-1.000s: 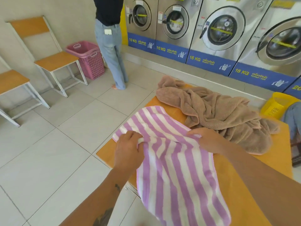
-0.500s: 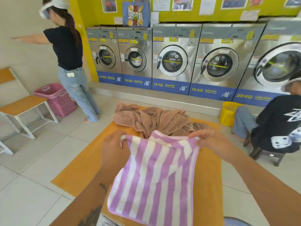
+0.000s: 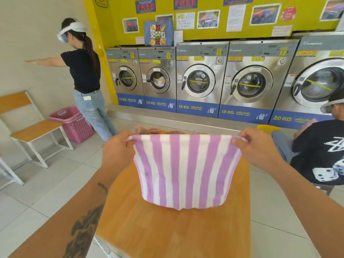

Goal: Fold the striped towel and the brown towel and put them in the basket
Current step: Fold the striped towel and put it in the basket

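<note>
Both arms outstretched, left hand (image 3: 118, 152), right hand (image 3: 257, 147) pinching striped towel (image 3: 186, 170) corners

— Where is there room to pass?
— The near half of the counter (image 3: 167, 231) lies bare before the hanging striped towel (image 3: 186, 170). Open floor (image 3: 55, 185) runs left to the chair (image 3: 37, 130).
— And in the way?
— The brown towel (image 3: 149, 130) is heaped at the far end, and a seated person (image 3: 316, 157) is close on the right.

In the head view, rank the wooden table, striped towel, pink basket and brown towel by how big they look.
1. wooden table
2. striped towel
3. pink basket, though it stands farther off
4. brown towel, only a sliver showing above the striped towel
</note>
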A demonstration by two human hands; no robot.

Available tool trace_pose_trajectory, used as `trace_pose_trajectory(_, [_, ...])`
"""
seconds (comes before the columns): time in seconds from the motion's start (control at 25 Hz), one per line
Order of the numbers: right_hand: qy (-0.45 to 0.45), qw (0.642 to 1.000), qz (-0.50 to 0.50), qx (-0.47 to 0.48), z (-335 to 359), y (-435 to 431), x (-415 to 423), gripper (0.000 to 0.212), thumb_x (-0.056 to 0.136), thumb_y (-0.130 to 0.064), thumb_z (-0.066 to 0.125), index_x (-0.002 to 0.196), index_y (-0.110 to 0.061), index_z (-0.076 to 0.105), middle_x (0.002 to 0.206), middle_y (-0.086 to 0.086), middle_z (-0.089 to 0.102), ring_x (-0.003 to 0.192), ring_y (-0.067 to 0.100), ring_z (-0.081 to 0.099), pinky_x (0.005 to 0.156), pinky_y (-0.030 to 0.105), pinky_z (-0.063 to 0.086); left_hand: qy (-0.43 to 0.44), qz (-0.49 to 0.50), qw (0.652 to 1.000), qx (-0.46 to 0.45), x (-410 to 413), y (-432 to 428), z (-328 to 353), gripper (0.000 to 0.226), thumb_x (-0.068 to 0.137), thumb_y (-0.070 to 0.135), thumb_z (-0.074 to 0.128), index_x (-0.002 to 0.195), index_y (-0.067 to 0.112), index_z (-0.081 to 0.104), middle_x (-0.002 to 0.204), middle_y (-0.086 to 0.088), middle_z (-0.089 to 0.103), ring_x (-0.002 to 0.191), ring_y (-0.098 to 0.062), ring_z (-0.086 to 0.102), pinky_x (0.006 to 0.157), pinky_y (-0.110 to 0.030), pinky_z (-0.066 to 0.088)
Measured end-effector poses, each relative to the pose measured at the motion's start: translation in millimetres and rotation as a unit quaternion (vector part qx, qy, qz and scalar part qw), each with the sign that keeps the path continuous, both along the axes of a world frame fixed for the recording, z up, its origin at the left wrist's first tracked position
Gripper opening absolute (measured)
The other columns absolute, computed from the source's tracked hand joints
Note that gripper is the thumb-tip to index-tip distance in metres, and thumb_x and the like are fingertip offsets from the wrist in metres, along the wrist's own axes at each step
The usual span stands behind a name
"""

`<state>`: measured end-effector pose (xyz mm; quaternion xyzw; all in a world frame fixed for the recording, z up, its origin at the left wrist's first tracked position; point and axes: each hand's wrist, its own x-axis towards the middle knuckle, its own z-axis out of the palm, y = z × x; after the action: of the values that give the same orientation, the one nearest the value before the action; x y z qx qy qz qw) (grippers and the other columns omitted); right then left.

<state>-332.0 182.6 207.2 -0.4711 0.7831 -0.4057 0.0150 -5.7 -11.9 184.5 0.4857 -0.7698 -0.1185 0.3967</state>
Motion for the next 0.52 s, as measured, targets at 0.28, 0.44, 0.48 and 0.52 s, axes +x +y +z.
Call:
trace_pose_trajectory(0.28, [-0.012, 0.997, -0.056, -0.053, 36, -44, 15, 0.011, 0.090, -0.023, 0.069, 0.084, -0.013, 0.068, 0.081, 0.007, 0.067, 0.080, 0.025, 0.060, 0.060, 0.025, 0.040, -0.069, -0.010, 0.997, -0.045, 14, -58, 37, 0.018, 0.096, 0.020, 0.057, 0.083, 0.017, 0.069, 0.073, -0.005, 0.062, 0.081, -0.036, 0.062, 0.069, -0.043, 0.051])
trace_pose_trajectory(0.44, [-0.028, 0.986, -0.065, -0.154, 72, -42, 34, 0.010, 0.090, -0.022, 0.068, 0.081, -0.025, 0.068, 0.078, 0.002, 0.071, 0.072, 0.024, 0.065, 0.068, 0.042, 0.053, 0.020, -0.044, 0.994, -0.095, 22, -82, 57, 0.016, 0.096, 0.018, 0.058, 0.097, 0.013, 0.074, 0.091, -0.011, 0.066, 0.084, -0.032, 0.058, 0.072, -0.041, 0.047])
trace_pose_trajectory(0.48, [-0.053, 0.982, -0.052, -0.174, 74, -36, 47, 0.014, 0.091, -0.018, 0.067, 0.079, -0.026, 0.066, 0.073, -0.003, 0.070, 0.067, 0.019, 0.063, 0.067, 0.042, 0.054, 0.038, -0.067, 0.992, -0.101, 30, -84, 58, 0.015, 0.095, 0.016, 0.059, 0.098, 0.012, 0.074, 0.091, -0.010, 0.066, 0.083, -0.029, 0.058, 0.071, -0.037, 0.044])
trace_pose_trajectory(0.52, [-0.070, 0.980, -0.050, -0.178, 69, -28, 56, 0.018, 0.091, -0.014, 0.067, 0.078, -0.025, 0.065, 0.069, -0.008, 0.069, 0.065, 0.015, 0.061, 0.066, 0.038, 0.052, 0.052, -0.099, 0.989, -0.098, 40, -83, 54, 0.013, 0.094, 0.014, 0.060, 0.097, 0.012, 0.073, 0.090, -0.006, 0.066, 0.081, -0.023, 0.057, 0.070, -0.032, 0.041])
